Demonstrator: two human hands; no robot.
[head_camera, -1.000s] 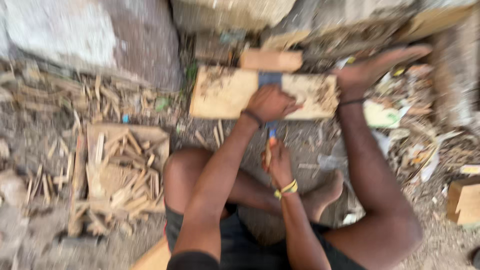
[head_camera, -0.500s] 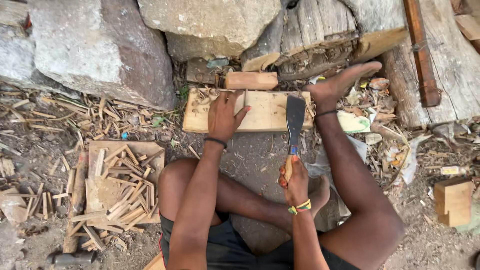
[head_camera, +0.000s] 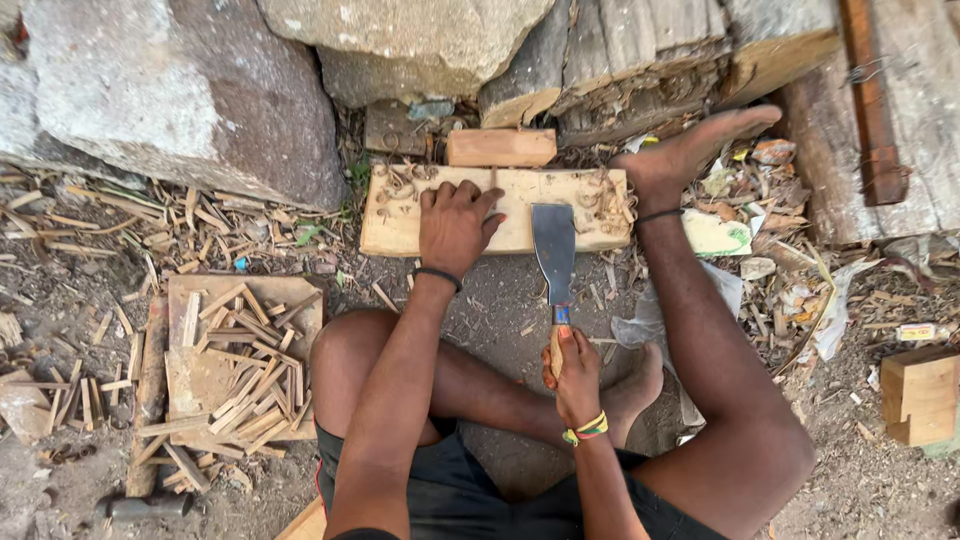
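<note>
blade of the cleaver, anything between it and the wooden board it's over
Nothing visible. The cleaver, held by the right hand, lies with its blade over the board's near edge. The left hand presses the board to its left, apart from the blade.

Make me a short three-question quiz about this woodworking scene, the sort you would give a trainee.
1. True or false: the left hand rests flat on the pale wooden board.
2. What does the right hand grip? A) a hammer B) a broad-bladed cutting tool by its handle C) a saw
3. Fill in: the pile of thin wooden sticks lies on the person's ____ side.

Key: 1 true; 2 B; 3 left.
</note>
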